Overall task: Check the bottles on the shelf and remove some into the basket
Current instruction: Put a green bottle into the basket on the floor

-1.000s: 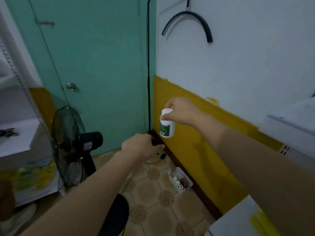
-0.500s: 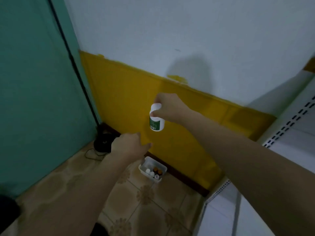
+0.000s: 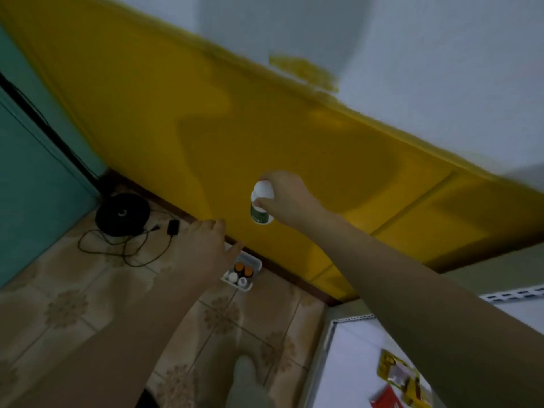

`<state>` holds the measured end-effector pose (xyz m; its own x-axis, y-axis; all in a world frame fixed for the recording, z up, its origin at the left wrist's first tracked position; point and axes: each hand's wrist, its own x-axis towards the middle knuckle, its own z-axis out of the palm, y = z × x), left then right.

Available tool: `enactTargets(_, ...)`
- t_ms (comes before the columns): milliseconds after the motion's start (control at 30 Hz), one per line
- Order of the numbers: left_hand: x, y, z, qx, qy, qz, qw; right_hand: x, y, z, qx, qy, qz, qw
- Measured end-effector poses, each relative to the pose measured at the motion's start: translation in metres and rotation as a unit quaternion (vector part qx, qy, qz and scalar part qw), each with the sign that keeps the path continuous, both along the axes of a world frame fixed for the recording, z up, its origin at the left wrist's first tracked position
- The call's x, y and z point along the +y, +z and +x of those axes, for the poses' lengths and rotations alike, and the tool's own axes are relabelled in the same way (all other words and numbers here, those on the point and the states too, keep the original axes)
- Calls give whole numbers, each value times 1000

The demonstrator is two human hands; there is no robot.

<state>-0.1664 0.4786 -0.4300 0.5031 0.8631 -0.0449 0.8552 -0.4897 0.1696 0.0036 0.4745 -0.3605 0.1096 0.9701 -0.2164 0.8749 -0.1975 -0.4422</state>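
Above the tiled floor (image 3: 88, 304), beside a yellow wall (image 3: 176, 113), a person's right hand (image 3: 284, 197) grips a small white bottle (image 3: 260, 212) by its cap and shoulder. It hangs in mid-air, above the white basket (image 3: 256, 264) of capped bottles on the floor. The empty left hand (image 3: 206, 245) reaches basketward, fingers loosely extended. The bottle looks like light, rigid, smooth plastic, probably best held round its body.

Small storeroom: patterned floor tiles (image 3: 67, 304), slotted metal shelf (image 3: 348, 378).
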Motion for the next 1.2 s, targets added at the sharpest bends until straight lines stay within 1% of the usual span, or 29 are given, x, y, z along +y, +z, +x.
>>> enactTargets(100,23,-35,-3,59,-32,-3,998,24,-50,0,4,-10,-27,1000)
enactTargets(233,57,-128,-13,39,-11,-57,998,50,-147,-3,37,-38,-53,997)
enactTargets(333,74,-211,-22,27,-27,-67,997,68,-239,-9,56,-47,-60,995)
enactTargets(467,93,-330,-33,20,-12,-72,997,89,-372,-18,85,-51,-66,993)
enactTargets(633,105,-473,-48,47,3,-73,996,115,-541,-35,77,-24,-68,994)
enactTargets(767,112,-569,-50,74,-4,-85,994,133,-645,-37,77,-20,-81,994)
enactTargets(900,117,-639,-42,72,1,-96,993,146,-718,-31,63,-20,-97,993)
enactTargets(1000,116,-672,-36,84,1,-119,989,146,-758,-28,50,-18,-108,993)
enactTargets(1100,114,-683,-31,65,9,-120,991,146,-778,-29,38,-6,-110,993)
enactTargets(1200,113,-675,-29,84,5,-120,989,149,-771,-28,29,20,-131,991)
